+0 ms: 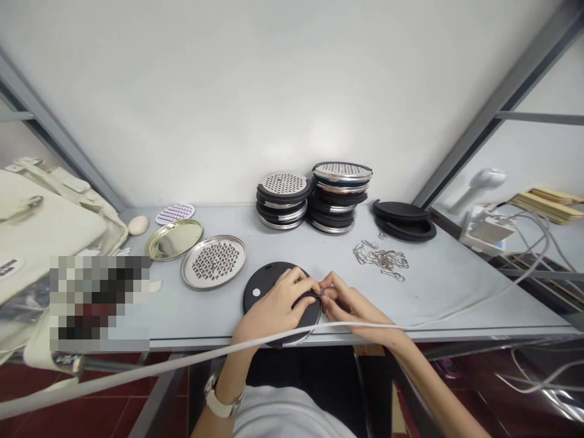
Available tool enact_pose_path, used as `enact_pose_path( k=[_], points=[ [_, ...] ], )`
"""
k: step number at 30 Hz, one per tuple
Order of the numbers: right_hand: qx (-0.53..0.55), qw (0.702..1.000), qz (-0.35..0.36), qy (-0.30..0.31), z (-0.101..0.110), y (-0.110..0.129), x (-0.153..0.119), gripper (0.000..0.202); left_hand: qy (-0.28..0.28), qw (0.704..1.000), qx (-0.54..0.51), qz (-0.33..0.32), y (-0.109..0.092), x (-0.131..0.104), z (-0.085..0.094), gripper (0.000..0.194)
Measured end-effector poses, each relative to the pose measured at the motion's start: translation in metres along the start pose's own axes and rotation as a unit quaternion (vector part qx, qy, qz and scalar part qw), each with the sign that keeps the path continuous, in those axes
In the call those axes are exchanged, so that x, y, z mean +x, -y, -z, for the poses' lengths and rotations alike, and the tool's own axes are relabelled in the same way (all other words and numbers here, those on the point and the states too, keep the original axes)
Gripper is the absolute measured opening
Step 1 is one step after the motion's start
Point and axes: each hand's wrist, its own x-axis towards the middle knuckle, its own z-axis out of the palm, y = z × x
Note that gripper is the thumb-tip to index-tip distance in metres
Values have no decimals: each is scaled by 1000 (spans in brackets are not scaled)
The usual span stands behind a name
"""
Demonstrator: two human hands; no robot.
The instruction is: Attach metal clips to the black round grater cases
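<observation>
A round black disc [260, 310] with a white dot near its left side lies at the table's front edge, a silver rim showing along its lower right. My left hand [285, 298] rests across it, thumb and fingers closed on its right edge. Right beside that edge, the fingers of my right hand [344, 301] are pinched together on what looks like a small metal clip, mostly hidden by the fingertips. Similar metal clips [383, 258] lie in a loose pile to the right.
Two stacks of round graters, a shorter one [283, 204] and a taller one [341, 198], stand by the wall. Black covers [404, 222] lie right. Left are a grater plate [216, 261], a gold-toned plate [174, 239] and a bag [45, 225]. A white cable [191, 359] crosses in front.
</observation>
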Motion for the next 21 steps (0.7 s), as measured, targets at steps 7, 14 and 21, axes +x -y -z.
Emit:
enact_pose_path(
  k=[7,14,21],
  points=[
    [-27,1000,0,11,3,1,0,20,5,1000,6,2,0,0,0,20],
    [-26,999,-15,36,8,1,1,17,4,1000,3,15,-2,0,1,19],
    [-20,998,9,60,10,3,-1,21,6,1000,2,18,-2,0,1,19]
  ],
)
